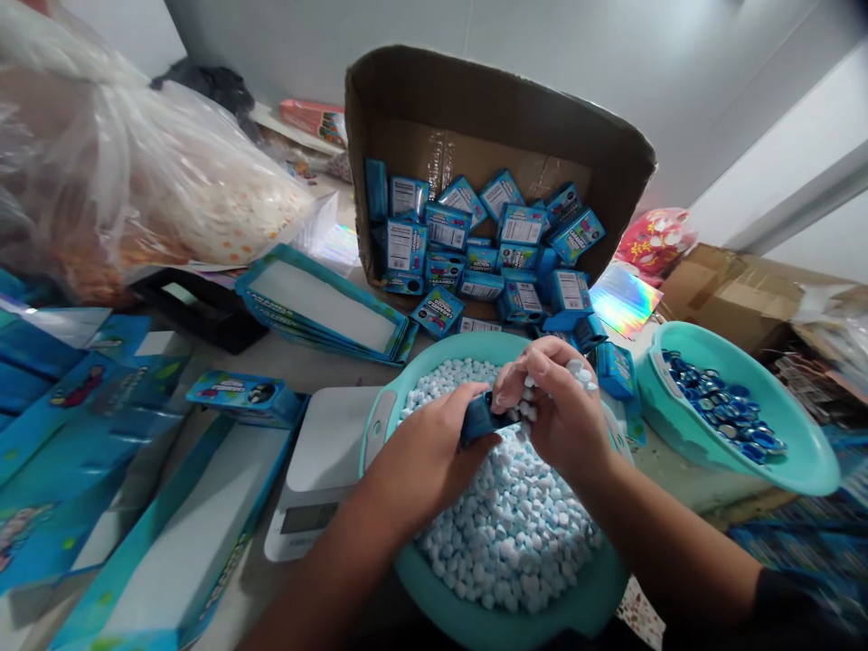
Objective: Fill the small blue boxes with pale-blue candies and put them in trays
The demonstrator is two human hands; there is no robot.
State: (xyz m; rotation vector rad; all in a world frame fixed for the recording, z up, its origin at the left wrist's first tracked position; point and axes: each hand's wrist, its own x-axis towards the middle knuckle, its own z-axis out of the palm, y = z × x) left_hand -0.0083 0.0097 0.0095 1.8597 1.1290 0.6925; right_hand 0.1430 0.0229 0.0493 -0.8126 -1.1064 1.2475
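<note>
My left hand (440, 434) is closed around a small blue candy box (480, 419), whose open end points right. Close against that opening, my right hand (566, 407) is cupped and closed on a handful of small white and pale blue candies (581, 372). Some candies show between its fingers at the mouth of the box. Both hands are over a turquoise basin (424, 362) filled with the same candies (508, 515). A white digital scale (332, 443) stands left of the basin, its display too dark to read.
A cardboard carton (502, 99) of blue candy boxes (448, 226) lies behind the basin. At right is a second turquoise basin (800, 461) with shiny blue pieces (729, 411). Stacked blue trays (325, 298), a long tray (190, 533) and a big plastic bag (136, 154) occupy the left.
</note>
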